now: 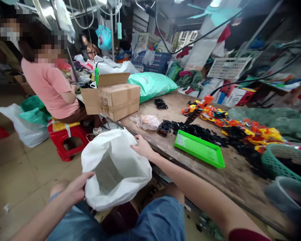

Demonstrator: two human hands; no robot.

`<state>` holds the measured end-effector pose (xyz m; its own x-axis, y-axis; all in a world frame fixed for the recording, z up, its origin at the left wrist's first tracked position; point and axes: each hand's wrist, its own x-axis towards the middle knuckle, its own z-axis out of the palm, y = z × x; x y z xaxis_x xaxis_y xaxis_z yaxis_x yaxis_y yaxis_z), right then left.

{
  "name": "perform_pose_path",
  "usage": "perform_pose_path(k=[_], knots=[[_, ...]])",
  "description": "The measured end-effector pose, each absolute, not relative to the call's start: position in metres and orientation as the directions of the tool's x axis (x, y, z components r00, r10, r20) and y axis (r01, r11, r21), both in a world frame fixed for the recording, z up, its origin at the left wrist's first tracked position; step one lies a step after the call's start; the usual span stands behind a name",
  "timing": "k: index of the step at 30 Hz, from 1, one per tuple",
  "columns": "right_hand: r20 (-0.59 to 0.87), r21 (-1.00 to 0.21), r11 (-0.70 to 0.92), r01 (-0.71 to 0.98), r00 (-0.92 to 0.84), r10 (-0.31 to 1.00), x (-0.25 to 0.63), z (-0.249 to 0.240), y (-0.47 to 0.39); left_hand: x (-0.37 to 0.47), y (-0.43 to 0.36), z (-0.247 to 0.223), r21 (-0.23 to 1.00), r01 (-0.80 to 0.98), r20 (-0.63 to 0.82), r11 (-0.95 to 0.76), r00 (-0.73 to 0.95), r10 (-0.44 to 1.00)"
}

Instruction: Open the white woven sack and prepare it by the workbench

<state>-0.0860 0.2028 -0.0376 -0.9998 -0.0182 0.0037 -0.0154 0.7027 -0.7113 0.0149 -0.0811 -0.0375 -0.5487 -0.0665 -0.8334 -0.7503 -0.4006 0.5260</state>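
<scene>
A large white sack (120,174) hangs open in front of my knees, its mouth facing me. My left hand (76,188) grips the sack's near left rim. My right hand (142,147) holds the far right rim, close to the edge of the wooden table (228,177). The inside of the sack looks empty as far as I can see.
On the table lie a green mesh tray (199,149), a pile of black plastic parts (200,131), orange and yellow parts (240,125), a crumpled clear bag (146,121) and a cardboard box (116,97). A person in a pink shirt (51,88) sits on a red stool (67,135) at left.
</scene>
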Motion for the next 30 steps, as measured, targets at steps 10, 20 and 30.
perform_pose_path(k=[10,20,30], knots=[[0.102,-0.645,0.763,0.046,-0.984,0.146,-0.081,-0.094,0.23,-0.017,-0.067,-0.075,0.581,-0.718,-0.771,-0.384,-0.636,0.022],[0.233,-0.521,0.849,-0.082,-0.971,0.049,-0.098,-0.098,0.209,-0.035,-0.104,-0.078,0.621,-0.705,-0.729,-0.342,-0.68,0.079],[0.145,-0.382,0.923,-0.04,-0.989,0.017,-0.107,-0.112,0.191,-0.041,-0.097,-0.108,0.657,-0.679,-0.713,-0.328,-0.701,0.022]])
